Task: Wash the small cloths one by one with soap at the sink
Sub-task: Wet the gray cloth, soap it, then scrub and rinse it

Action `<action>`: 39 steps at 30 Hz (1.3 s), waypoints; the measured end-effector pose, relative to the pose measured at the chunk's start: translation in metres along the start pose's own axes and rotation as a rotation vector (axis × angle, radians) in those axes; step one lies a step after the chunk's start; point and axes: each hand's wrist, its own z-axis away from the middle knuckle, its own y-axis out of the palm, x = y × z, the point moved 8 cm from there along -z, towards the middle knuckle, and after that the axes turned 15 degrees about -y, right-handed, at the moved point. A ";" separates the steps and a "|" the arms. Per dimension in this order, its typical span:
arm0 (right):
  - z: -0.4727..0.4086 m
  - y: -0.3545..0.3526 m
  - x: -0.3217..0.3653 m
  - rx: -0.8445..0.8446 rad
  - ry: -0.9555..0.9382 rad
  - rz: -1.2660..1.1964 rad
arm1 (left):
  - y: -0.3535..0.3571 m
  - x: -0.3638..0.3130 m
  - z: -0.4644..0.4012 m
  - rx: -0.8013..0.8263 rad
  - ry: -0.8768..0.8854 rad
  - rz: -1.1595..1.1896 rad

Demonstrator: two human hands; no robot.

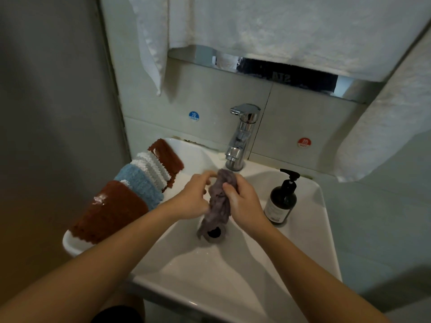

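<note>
Both bare forearms reach forward from the bottom corners and converge over the middle. The left hand [194, 198] curls its fingers, fingertips pinching the top of a bunched, wet grey-purple cloth [218, 201]. The right hand [243, 202] wraps round the cloth's other side, thumb pressed into it, knuckles up.

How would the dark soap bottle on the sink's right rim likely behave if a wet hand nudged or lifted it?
The soap bottle is tall on a small base, so a push near its pump would probably tip it. It stands on the sink's smooth rim, where it may slide. Its glossy wall looks slippery for wet fingers.
</note>
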 end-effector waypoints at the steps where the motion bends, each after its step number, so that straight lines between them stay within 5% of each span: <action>1: -0.002 0.001 0.001 0.000 0.005 -0.073 | 0.007 0.006 -0.003 0.058 0.004 -0.092; 4: -0.005 -0.009 0.000 -0.115 0.015 -0.124 | 0.011 0.014 -0.005 0.160 -0.050 0.003; 8: -0.003 -0.037 -0.012 -0.287 0.075 0.005 | -0.009 0.029 -0.006 0.095 -0.162 0.039; 13: 0.002 -0.032 -0.014 -0.070 0.045 0.555 | -0.013 0.016 -0.002 -0.055 -0.186 0.495; 16: 0.009 0.007 0.002 -0.031 -0.071 0.316 | -0.003 0.001 0.004 -0.269 -0.214 0.551; 18: 0.006 0.008 0.007 -0.216 -0.069 0.131 | 0.006 -0.005 0.009 -0.355 -0.236 0.636; 21: 0.000 -0.009 -0.005 -0.417 0.099 0.213 | 0.013 -0.025 0.016 -0.341 -0.187 0.674; 25: 0.007 0.014 0.003 -0.117 0.053 0.232 | -0.021 -0.025 0.013 -0.515 -0.097 0.593; 30: -0.007 -0.024 0.004 -0.492 0.065 0.081 | 0.015 -0.050 0.025 -0.268 -0.019 0.529; 35: 0.007 0.008 0.025 -0.234 -0.051 0.124 | -0.023 -0.033 0.015 -0.509 -0.043 0.604; 39: -0.006 -0.026 0.017 -0.499 -0.003 0.050 | 0.019 -0.049 0.031 -0.250 -0.005 0.550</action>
